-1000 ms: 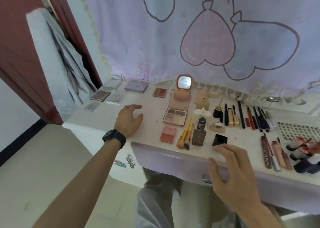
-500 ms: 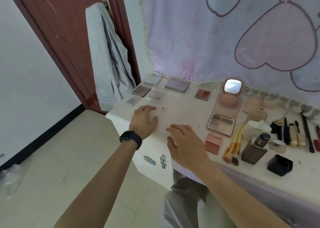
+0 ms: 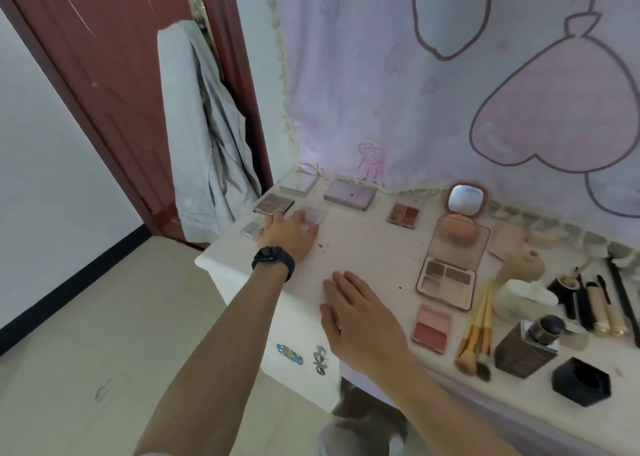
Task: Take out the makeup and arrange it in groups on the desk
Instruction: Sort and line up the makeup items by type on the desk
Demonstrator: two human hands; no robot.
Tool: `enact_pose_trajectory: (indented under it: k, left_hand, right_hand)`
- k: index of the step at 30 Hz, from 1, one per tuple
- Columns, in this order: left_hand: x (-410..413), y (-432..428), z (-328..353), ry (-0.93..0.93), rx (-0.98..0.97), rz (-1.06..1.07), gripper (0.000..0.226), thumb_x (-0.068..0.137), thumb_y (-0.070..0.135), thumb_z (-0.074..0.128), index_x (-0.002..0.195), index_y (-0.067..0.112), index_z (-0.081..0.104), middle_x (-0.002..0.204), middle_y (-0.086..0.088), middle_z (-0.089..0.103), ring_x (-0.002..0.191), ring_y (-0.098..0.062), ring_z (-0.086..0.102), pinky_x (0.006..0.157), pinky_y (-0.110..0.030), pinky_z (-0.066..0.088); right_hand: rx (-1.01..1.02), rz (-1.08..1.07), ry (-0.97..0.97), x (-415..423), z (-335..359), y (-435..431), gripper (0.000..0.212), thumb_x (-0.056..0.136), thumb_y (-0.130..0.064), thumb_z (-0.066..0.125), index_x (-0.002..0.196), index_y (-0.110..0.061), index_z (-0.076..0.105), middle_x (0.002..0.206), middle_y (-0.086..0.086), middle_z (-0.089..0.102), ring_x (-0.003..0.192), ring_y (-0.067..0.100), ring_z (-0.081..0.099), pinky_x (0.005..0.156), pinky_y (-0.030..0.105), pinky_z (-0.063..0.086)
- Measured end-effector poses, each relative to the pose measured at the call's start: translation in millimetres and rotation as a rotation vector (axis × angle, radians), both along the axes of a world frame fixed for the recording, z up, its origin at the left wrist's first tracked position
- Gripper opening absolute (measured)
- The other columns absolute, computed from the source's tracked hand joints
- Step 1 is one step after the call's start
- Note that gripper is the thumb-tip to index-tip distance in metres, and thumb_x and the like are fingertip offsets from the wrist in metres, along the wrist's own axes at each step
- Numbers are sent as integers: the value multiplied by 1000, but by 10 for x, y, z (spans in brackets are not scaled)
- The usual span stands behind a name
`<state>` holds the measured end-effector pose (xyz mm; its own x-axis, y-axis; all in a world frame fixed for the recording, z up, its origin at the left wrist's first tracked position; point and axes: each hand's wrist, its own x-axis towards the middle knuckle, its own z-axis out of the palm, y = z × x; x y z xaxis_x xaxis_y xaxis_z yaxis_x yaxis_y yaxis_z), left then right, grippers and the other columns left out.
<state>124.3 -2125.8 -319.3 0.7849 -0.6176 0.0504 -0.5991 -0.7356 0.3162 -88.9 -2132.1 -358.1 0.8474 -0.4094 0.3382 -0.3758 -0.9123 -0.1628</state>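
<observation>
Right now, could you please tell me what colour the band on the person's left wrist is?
Black. The wristband shows best in the head view, the only one here.

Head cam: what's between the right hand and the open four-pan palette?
Nothing but bare desk: the head view shows only a few small stains between the right hand and the open four-pan palette.

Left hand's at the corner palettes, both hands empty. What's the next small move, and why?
Probably close the left hand on the pale pink palette under its fingertips: the fingers are straight and overlap it, and the right hand lies flat on the desk, holding nothing.
</observation>
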Motion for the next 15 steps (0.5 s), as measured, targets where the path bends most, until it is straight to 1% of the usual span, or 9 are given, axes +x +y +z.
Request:
enact_pose_trajectory:
  k: [3,5,7,9,11,12,15]
  left_hand:
    - [-23,-36,-26,-32,3,1,47,95,55,46,136,32,50,141,-9,47,133,-30,38,96,-46,43]
    - [-37,-43,-34,-31,2,-13,48,95,54,47,136,30,50,139,-9,50,132,-29,39,96,-46,43]
    - [-48,-10,-25,8,-23,-4,52,91,54,51,137,30,50,137,-10,51,131,-30,39,98,-45,42]
    - [-58,52,-8,65,-67,10,57,85,53,60,135,27,50,132,-12,54,128,-32,41,97,-43,43]
    - [-76,133,2,146,-159,49,65,78,52,68,133,23,49,124,-11,58,122,-32,47,90,-39,45]
    - [-84,184,9,209,-238,86,67,75,52,70,131,22,49,119,-9,60,117,-30,52,85,-35,46]
    - [-135,386,76,441,-497,205,59,70,52,74,118,26,51,111,0,62,102,-21,59,80,-30,46]
  right_hand:
    - [-6,-10,1,-17,-11,-10,54,100,-38,33,133,-11,67,137,8,65,130,25,59,113,35,38]
    - [-24,-7,-2,-17,-11,-28,54,101,-38,32,133,-11,66,138,7,64,131,24,59,114,36,37]
    - [-48,-1,8,-14,-6,-37,54,100,-39,33,133,-11,66,136,7,65,129,24,59,113,35,37]
    - [-39,4,15,-8,-15,-43,54,101,-39,32,133,-11,66,137,7,65,130,24,59,114,35,37]
    - [-11,8,20,-6,-26,-45,56,102,-40,29,136,-11,63,140,8,62,133,25,56,116,37,37]
    - [-9,9,12,-7,-30,-45,57,102,-40,29,137,-10,62,141,9,62,134,26,55,116,38,39]
    - [-19,-1,-14,-9,-22,-45,53,100,-38,34,129,-10,69,132,9,68,126,25,62,111,37,45]
